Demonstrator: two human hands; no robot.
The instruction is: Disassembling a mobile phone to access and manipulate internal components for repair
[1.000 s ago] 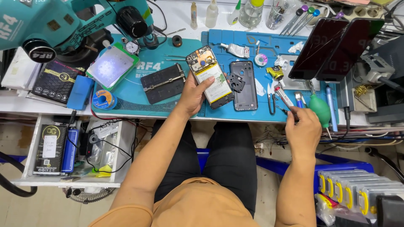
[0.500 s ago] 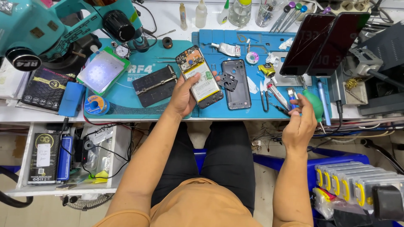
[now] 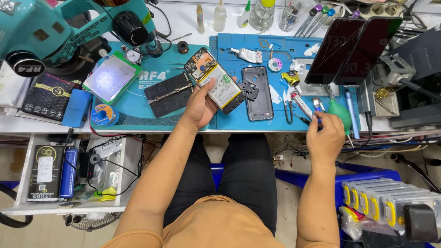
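Opened phone (image 3: 214,79), back removed and battery exposed, is lying tilted at upper centre of the frame on the blue work mat (image 3: 239,43). The left hand (image 3: 202,104) is gripping its lower edge, fingers curled around it from below. The right hand (image 3: 325,135) is hovering at centre right, well apart from the phone, fingertips pinching a small tool beside the green air blower (image 3: 341,114). A grey back cover (image 3: 257,92) is lying just right of the phone.
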